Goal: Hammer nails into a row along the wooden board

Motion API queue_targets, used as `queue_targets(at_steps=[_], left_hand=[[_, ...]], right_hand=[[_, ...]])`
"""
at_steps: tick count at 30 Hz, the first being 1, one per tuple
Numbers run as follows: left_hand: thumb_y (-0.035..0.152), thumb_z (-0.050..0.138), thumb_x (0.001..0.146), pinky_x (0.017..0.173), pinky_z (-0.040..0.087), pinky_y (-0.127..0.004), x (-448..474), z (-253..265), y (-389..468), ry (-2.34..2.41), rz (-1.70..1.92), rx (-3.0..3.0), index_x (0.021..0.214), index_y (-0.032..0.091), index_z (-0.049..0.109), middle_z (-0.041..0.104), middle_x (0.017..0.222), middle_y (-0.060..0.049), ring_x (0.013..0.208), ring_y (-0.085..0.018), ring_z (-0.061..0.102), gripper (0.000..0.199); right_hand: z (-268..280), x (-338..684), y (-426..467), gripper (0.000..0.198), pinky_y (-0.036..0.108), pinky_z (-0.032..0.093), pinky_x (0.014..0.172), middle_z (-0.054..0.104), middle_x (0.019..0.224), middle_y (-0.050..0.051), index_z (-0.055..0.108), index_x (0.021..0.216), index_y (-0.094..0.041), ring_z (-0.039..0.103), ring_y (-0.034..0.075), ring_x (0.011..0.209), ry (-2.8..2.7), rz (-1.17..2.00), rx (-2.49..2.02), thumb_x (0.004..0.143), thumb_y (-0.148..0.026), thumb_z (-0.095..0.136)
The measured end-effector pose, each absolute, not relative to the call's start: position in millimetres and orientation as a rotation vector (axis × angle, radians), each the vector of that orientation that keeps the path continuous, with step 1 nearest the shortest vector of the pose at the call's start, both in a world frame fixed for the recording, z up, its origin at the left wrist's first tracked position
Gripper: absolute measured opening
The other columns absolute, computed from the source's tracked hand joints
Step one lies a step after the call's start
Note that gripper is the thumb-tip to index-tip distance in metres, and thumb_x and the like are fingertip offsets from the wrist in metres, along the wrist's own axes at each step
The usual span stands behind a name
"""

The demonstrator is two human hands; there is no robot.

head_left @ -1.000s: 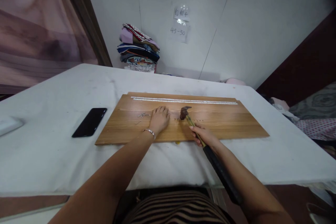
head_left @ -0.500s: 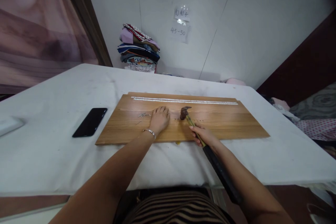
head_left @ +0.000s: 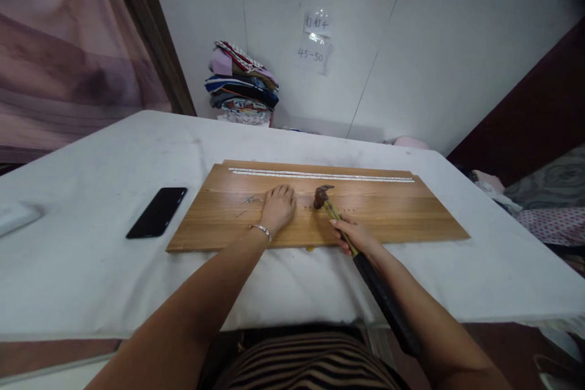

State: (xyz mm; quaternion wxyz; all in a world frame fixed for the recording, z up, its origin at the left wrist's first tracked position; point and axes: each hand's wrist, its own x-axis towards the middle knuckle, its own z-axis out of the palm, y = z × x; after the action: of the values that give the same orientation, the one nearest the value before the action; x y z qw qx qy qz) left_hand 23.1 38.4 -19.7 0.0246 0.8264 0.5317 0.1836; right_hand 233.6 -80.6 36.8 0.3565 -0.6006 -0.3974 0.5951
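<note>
A wooden board [head_left: 384, 200] lies across the white table in front of me. My left hand [head_left: 278, 206] rests flat on it, fingers stretched out and pointing away from me. Just left of that hand is a small pile of nails [head_left: 248, 200], with one loose nail [head_left: 241, 214] nearer me. My right hand [head_left: 350, 233] is wrapped round the handle of a claw hammer [head_left: 333, 212], whose rusty head sits low over the middle of the board. Small dark nail heads or holes [head_left: 348, 210] show in a row on either side of the hammer.
Two white strips with markings [head_left: 320, 176] run along the board's far side. A black phone [head_left: 156, 213] lies left of the board. Folded fabrics [head_left: 242, 82] are stacked by the wall, and paper notes [head_left: 312, 55] hang on it. The white table's [head_left: 100, 280] near edge is at my waist.
</note>
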Motion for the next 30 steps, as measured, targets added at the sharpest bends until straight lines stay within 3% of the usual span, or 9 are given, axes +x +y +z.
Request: queue_targets(at_steps=[30], left_hand=[[0.025,0.044,0.102,0.112,0.04,-0.046,23.3,-17.2,37.9,1.658,0.545,2.56,0.119,0.021,0.067,0.067,0.138,-0.014,0.132,-0.029,0.056,0.029]], right_hand=[[33.1,236.6,-79.6,0.05,0.021,0.028,0.03,0.049,0.052,-0.011,0.043,0.074,-0.026,0.039,0.006,0.032,-1.04,1.548,-1.527,0.063,-0.061,0.077]])
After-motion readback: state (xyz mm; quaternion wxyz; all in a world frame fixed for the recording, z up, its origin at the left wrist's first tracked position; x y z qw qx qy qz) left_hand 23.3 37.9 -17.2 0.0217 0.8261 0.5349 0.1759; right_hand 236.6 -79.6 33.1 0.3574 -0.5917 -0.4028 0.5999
